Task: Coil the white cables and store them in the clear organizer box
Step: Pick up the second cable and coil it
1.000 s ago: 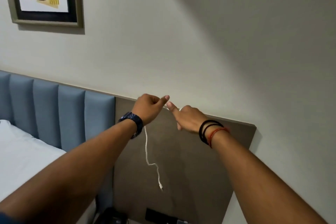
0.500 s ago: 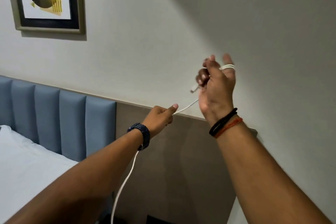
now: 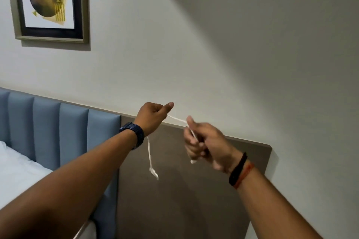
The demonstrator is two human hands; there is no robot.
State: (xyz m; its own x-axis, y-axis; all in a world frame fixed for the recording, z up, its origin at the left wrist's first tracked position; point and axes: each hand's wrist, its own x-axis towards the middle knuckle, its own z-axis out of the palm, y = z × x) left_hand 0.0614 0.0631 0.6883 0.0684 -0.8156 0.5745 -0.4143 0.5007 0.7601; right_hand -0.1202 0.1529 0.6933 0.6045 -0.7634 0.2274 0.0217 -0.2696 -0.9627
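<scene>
Holding the cable (image 3: 175, 118) in the air before the wall (image 3: 194, 44), both hands are closed on it. The left hand (image 3: 153, 115) pinches it with the thumb out; the right hand (image 3: 204, 141) grips it in curled fingers. A short taut piece runs between them, sloping down to the right. A free end hangs below the left hand, before the brown panel (image 3: 174, 200). For the next loop, I judge, the right hand is nearer. The box is not in view. Nothing blocks the hands.
</scene>
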